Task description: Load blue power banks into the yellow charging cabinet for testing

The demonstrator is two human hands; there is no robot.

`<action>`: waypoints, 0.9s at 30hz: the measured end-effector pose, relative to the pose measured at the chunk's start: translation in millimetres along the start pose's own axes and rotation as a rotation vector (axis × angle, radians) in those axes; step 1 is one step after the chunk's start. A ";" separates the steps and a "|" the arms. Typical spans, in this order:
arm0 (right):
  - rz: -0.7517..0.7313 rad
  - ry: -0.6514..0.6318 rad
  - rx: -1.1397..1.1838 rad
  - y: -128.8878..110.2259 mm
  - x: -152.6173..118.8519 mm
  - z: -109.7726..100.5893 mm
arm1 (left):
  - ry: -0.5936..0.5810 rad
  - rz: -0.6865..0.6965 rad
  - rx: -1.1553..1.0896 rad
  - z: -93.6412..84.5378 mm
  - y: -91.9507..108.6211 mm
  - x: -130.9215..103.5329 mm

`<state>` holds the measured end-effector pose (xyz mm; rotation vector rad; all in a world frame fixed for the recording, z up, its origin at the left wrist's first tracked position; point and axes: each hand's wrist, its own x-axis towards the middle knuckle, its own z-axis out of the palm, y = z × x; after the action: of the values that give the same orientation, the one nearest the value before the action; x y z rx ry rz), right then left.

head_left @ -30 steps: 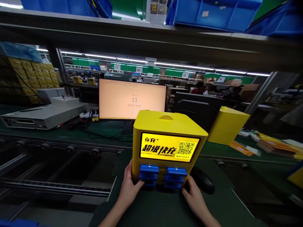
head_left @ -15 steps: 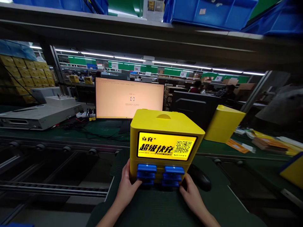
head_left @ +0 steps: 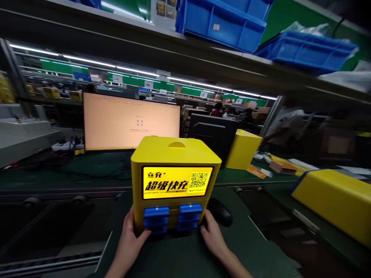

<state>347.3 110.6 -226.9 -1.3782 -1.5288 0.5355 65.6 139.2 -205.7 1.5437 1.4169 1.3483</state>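
A yellow box-shaped machine (head_left: 176, 154) stands upright on a dark green mat (head_left: 185, 255). Its front has a lit yellow screen (head_left: 177, 182) with black lettering and a QR code, and two stacks of blue slots (head_left: 156, 220) lie below that. My left hand (head_left: 130, 235) grips the lower left side of the machine, thumb at the front corner. The lower right side is gripped by my right hand (head_left: 213, 233); its fingers are partly hidden behind the machine. A black mouse (head_left: 220, 212) lies just right of the machine.
Behind the machine are a lit monitor (head_left: 130, 121) and a dark monitor back (head_left: 213, 135). Yellow housings stand behind right (head_left: 243, 150) and at the right edge (head_left: 336, 200). Blue bins (head_left: 220, 25) sit on the overhead shelf. Rollers (head_left: 31, 201) run along the left.
The camera view has turned right, so the machine and both hands appear further left. More of the yellow housing at the right edge shows. Both hands keep their grip on the machine.
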 end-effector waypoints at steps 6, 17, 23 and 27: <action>-0.033 0.029 0.024 -10.9 6.7 -1.8 | 0.019 -0.007 0.088 1.9 -21.8 13.8; -0.036 0.040 0.027 -11.1 12.9 -8.6 | 0.020 -0.024 0.070 4.1 -54.9 27.3; -0.038 0.050 0.030 -8.4 13.0 -6.7 | 0.027 -0.038 0.071 3.9 -49.8 27.4; -0.040 0.045 0.024 -5.3 12.4 -5.7 | 0.031 -0.052 0.081 1.7 -44.0 27.6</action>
<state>351.0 119.1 -215.6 -1.3302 -1.5061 0.4932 50.8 175.5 -239.8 1.5320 1.5374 1.3041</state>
